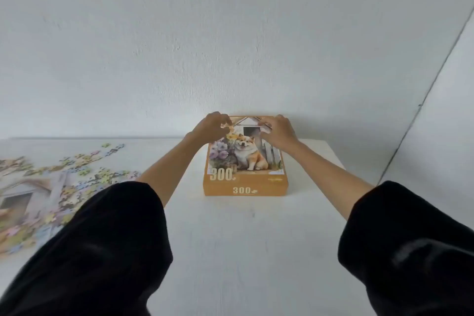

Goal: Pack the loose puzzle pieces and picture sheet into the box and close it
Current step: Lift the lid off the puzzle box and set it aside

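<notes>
- While the box (pixel 245 159) is lying lid-on at the table's (pixel 243 238) far edge, its long axis is running away from the person, with the "300" end facing them.
- Curled fingers of the left hand (pixel 211 127) and right hand (pixel 278 131) are gripping its far corners.
- Loose pieces (pixel 77 159) and sheet (pixel 23 195) are lying far left.

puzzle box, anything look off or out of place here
The box is lidded and square, left hand and right hand holding its far corners, yet the loose pieces and picture sheet lie scattered on the table at left, outside it.
</notes>
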`<state>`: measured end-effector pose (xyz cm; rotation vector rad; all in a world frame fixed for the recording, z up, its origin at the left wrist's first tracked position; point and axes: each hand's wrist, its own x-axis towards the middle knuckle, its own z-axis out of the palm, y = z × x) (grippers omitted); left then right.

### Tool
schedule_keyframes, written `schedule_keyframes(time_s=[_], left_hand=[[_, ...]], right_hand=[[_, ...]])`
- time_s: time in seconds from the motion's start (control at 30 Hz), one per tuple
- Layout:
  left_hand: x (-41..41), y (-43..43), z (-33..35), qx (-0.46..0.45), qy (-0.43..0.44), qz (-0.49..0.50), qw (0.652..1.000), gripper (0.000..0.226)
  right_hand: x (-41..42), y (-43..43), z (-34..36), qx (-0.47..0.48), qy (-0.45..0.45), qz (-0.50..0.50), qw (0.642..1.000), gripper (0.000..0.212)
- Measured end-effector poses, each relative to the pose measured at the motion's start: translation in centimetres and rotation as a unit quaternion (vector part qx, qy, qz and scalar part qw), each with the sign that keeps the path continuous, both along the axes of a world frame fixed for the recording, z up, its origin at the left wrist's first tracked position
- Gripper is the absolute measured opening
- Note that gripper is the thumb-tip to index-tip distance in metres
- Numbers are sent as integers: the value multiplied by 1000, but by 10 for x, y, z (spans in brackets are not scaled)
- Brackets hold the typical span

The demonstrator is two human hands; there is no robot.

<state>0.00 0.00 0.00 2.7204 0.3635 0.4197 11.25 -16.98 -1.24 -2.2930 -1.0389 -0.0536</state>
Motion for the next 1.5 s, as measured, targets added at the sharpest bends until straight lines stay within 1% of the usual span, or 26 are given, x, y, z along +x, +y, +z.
schedule_keyframes(time_s=[0.1,0.23,0.3,0.4,0.5,0.6,0.7,0.8,1.03,1.27,1.5], left_hand=[[-3,1,-28,-20,25,28,999,34],[-6,-4,-62,-59,57,66,994,49],[-7,-5,-72,-80,46,72,993,52],[-9,-6,-81,-98,12,66,993,52],[-9,-7,-85,-114,-16,69,991,51],[-8,-9,-88,-132,-46,88,986,54],[-8,-11,-88,-151,-59,110,981,58],[-9,-10,-87,-191,-53,128,972,61],[-12,-11,-82,-235,-52,131,962,64],[-37,-26,-65,-244,-70,132,958,63],[-98,-68,-61,-242,-75,123,959,60]], right_hand=[[-1,0,-23,-26,-1,-17,1000,40],[-6,-2,-48,-57,43,-33,997,52],[-5,-4,-55,-60,83,-41,994,57],[-4,-6,-60,-34,153,-28,987,61],[-4,-4,-62,-9,183,-24,983,62],[-7,-3,-64,22,210,-44,977,71],[-6,-5,-65,36,235,-40,970,76],[-7,-5,-64,46,242,-37,968,76],[-13,-7,-60,62,217,-37,973,75],[-38,-26,-38,86,209,-31,974,73],[-99,-74,-41,106,231,-34,967,73]])
